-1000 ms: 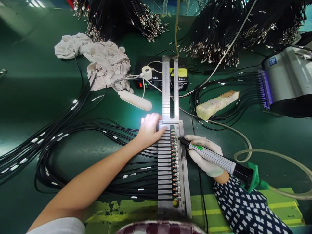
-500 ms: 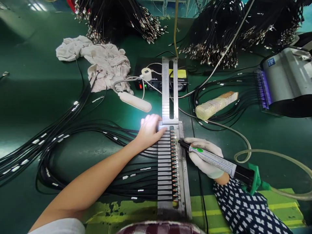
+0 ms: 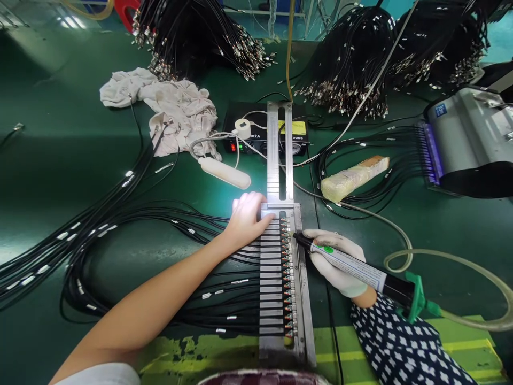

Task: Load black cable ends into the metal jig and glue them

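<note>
A slotted metal jig (image 3: 270,322) lies lengthwise before me, with black cables (image 3: 232,218) laid side by side in its slots and small connector ends (image 3: 287,278) along its right part. My left hand (image 3: 247,216), bare, grips the jig's upper left edge, thumb on top near the first cables; its other fingertips are partly hidden in glare. In a white glove, my right hand (image 3: 336,259) is closed around a glue syringe (image 3: 352,267) with a printed label. The syringe's black tip points left at the upper connector ends; whether it touches them I cannot tell.
A lit lamp (image 3: 224,172) hangs beside my left hand. Behind the jig stands a black dispenser box (image 3: 250,144). A crumpled cloth (image 3: 186,109), a wrapped block (image 3: 352,179) and a grey machine with purple light (image 3: 473,139) surround it. A clear hose (image 3: 473,255) loops right.
The whole scene sits slightly lower in the picture. Both hands keep their hold, and the syringe tip stays close to the upper connectors, moved only slightly if at all.
</note>
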The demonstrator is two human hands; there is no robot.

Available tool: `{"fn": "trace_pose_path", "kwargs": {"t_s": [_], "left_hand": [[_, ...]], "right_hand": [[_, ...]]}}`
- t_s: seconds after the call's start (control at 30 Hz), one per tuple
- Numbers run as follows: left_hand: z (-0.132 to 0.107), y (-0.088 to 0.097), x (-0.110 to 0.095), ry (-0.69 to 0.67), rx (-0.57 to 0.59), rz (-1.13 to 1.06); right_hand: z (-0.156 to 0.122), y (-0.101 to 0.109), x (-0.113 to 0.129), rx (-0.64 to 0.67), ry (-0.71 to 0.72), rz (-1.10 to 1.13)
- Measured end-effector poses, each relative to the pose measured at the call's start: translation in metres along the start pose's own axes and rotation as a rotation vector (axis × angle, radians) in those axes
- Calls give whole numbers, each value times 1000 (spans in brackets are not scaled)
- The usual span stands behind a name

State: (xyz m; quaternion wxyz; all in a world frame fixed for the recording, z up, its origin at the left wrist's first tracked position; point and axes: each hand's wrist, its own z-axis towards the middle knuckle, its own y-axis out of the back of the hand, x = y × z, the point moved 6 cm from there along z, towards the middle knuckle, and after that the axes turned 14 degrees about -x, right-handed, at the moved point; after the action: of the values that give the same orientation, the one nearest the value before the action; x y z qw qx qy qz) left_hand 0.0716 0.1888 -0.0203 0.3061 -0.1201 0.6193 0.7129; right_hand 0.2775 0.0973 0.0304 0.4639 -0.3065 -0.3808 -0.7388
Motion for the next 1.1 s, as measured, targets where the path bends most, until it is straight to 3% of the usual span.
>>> {"fn": "trace_pose_path", "kwargs": {"t_s": [0.57, 1.1], "left_hand": [[0, 0, 1, -21, -4, 9], [0, 0, 0, -18, 2, 22]], "right_hand": [[-4, 6, 6, -39, 3, 17], [-9, 1, 4, 12, -9, -18]]}}
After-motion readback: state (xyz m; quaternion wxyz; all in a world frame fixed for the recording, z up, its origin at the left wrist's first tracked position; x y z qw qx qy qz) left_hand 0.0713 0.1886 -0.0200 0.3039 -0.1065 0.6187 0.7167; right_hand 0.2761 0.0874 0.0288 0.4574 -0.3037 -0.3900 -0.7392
